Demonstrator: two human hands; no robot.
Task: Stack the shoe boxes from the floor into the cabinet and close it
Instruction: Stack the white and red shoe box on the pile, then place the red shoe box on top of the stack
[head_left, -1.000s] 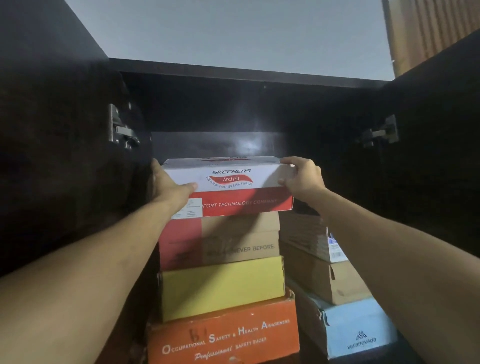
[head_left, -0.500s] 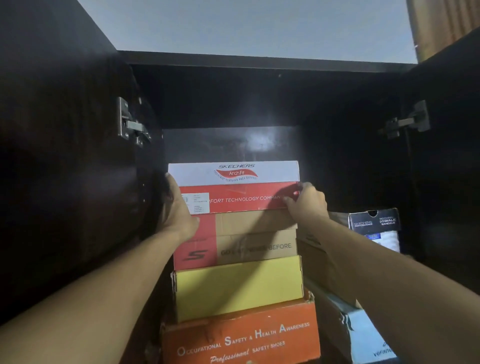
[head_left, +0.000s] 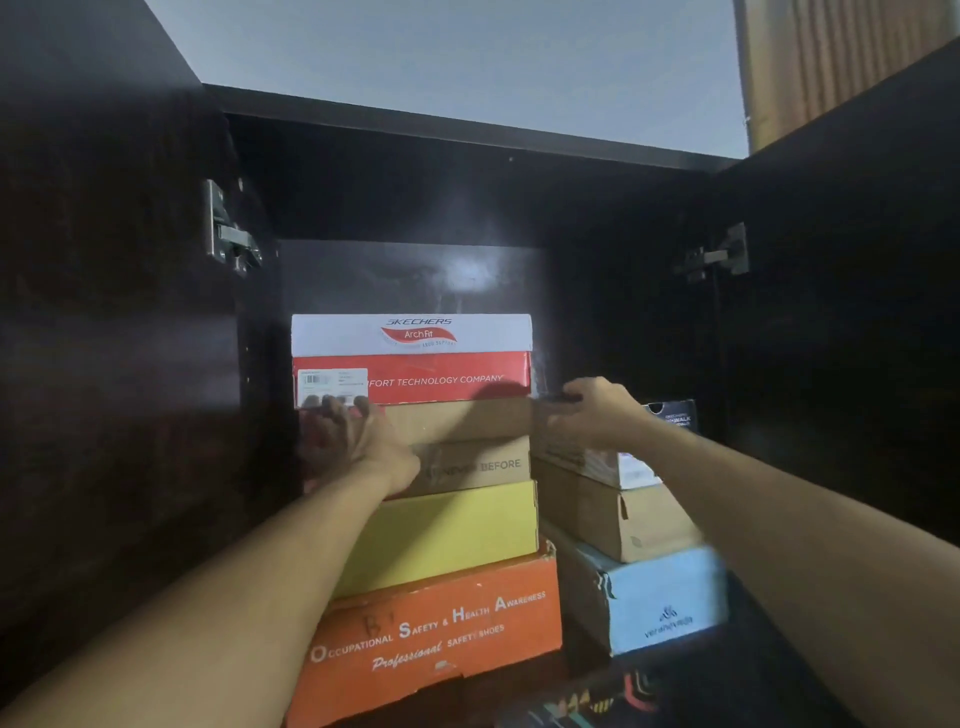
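Shoe boxes mostly stacked: left hand (head_left: 358, 441) flat, open against tan cardboard box (head_left: 467, 441); right hand (head_left: 592, 410) loose at its corner, gripping nothing. White-and-red Skechers box (head_left: 415, 358) seated atop. Dark wooden cabinet (head_left: 467, 140) not yet closed.

Home storage spot; dark cabinet (head_left: 467, 130) w/ stacked shoe boxes (head_left: 441, 530)

Above the dark wooden top edge (head_left: 467, 127) I see a plain pale grey wall (head_left: 441, 57), evenly and dimly lit. At far right hangs a ribbed tan-brown curtain or slatted panel (head_left: 831, 57); I cannot tell which. The light is low, and everything lower down sits in deep shadow.
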